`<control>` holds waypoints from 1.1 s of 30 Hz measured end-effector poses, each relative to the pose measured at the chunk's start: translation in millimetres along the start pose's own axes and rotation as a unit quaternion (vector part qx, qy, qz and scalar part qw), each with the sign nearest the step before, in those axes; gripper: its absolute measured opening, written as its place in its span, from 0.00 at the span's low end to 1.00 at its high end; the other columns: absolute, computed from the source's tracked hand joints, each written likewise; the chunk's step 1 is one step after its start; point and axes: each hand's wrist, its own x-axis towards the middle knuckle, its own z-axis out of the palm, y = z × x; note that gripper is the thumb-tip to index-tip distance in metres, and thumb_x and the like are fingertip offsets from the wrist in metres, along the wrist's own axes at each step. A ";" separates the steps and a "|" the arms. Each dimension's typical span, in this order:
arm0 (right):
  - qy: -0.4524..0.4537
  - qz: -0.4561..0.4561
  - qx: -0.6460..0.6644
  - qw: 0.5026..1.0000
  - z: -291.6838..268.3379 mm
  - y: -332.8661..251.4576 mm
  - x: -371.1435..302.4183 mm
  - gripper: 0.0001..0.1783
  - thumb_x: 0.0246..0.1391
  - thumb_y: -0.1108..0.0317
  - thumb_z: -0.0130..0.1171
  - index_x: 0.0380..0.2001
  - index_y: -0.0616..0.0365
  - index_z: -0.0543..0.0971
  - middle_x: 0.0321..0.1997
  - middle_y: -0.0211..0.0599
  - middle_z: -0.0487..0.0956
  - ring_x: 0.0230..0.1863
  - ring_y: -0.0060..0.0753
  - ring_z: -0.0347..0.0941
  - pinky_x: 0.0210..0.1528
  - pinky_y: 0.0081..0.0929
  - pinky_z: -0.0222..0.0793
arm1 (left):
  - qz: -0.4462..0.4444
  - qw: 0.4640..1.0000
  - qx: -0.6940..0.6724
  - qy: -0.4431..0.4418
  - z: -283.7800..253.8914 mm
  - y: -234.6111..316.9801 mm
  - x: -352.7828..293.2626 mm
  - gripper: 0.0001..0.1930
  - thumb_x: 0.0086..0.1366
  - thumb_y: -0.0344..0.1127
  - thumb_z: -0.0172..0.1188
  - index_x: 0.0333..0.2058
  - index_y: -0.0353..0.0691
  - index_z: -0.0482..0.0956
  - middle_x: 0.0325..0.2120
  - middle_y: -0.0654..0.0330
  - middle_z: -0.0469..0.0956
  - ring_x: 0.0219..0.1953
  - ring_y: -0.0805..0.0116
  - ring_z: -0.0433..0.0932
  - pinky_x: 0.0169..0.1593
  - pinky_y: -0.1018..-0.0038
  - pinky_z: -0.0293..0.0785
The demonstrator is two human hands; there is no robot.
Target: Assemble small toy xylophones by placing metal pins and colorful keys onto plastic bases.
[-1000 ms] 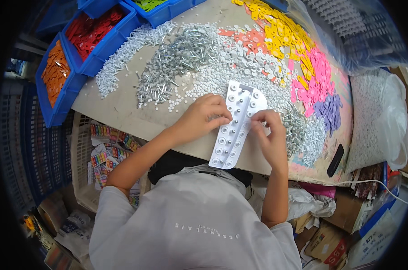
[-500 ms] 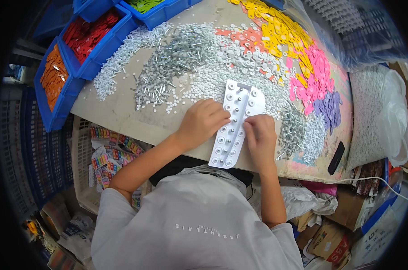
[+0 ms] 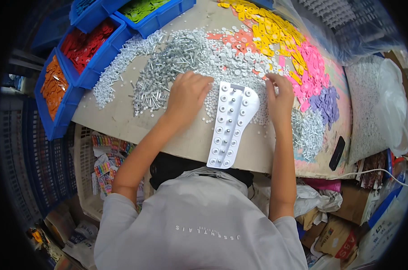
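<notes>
A white plastic jig, long and rounded at its far right, lies at the table's near edge. Along both its sides sit round white caps, with a row of metal pin heads down the middle channel. My left hand is left of the jig, at the edge of the heap of small white caps; its fingers are bent together. To the jig's right, my right hand reaches into the same heap, thumb and forefinger drawn close. What either pinch holds is too small to make out. Neither hand touches the jig.
Metal pins are heaped at left, others at right. Yellow, pink and purple flat pieces lie at far right. Blue bins stand at left. A black phone lies near the right edge.
Both hands have left the jig and moved farther out over the table, the left to its left side, the right to its right. The jig has shifted slightly left.
</notes>
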 end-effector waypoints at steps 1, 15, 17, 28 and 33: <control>0.002 -0.002 0.001 1.000 5.9 4.9 7.2 0.06 0.57 0.72 0.63 0.38 0.61 0.82 0.36 0.45 0.80 0.41 0.48 0.75 0.46 0.41 0.70 | -0.010 1.000 0.017 0.003 1.7 -7.2 5.5 0.06 0.64 0.31 0.64 0.37 0.38 0.85 0.31 0.58 0.82 0.38 0.57 0.78 0.48 0.62 0.71; -0.066 0.086 0.031 0.994 5.8 4.8 3.5 0.03 0.57 0.75 0.61 0.33 0.62 0.78 0.31 0.42 0.80 0.36 0.40 0.75 0.39 0.36 0.70 | 0.059 0.997 0.044 -0.035 42.6 -38.6 60.0 0.04 0.58 0.33 0.68 0.32 0.42 0.83 0.31 0.62 0.77 0.42 0.60 0.76 0.50 0.63 0.69; -0.051 0.107 0.068 0.991 -9.4 -9.5 -6.3 0.03 0.58 0.75 0.61 0.34 0.62 0.78 0.32 0.39 0.80 0.35 0.36 0.75 0.37 0.33 0.69 | 0.076 0.996 0.050 -0.013 40.2 -37.1 58.7 0.05 0.58 0.33 0.68 0.32 0.42 0.81 0.31 0.61 0.76 0.43 0.59 0.75 0.52 0.62 0.67; -0.222 0.135 0.181 0.948 -48.9 -83.5 -80.6 0.04 0.56 0.75 0.62 0.34 0.62 0.81 0.35 0.36 0.80 0.42 0.35 0.73 0.47 0.32 0.67 | -0.026 0.948 -0.261 -0.183 -15.7 22.6 -18.3 0.07 0.60 0.29 0.67 0.38 0.38 0.85 0.33 0.59 0.81 0.39 0.63 0.77 0.45 0.68 0.73; -0.226 0.110 0.155 0.955 -39.7 -82.6 -90.1 0.03 0.56 0.77 0.61 0.34 0.65 0.80 0.36 0.37 0.79 0.42 0.34 0.72 0.48 0.29 0.67 | -0.058 0.932 -0.280 -0.222 -11.6 32.5 -45.3 0.05 0.60 0.30 0.66 0.35 0.40 0.84 0.31 0.59 0.78 0.40 0.58 0.77 0.45 0.65 0.73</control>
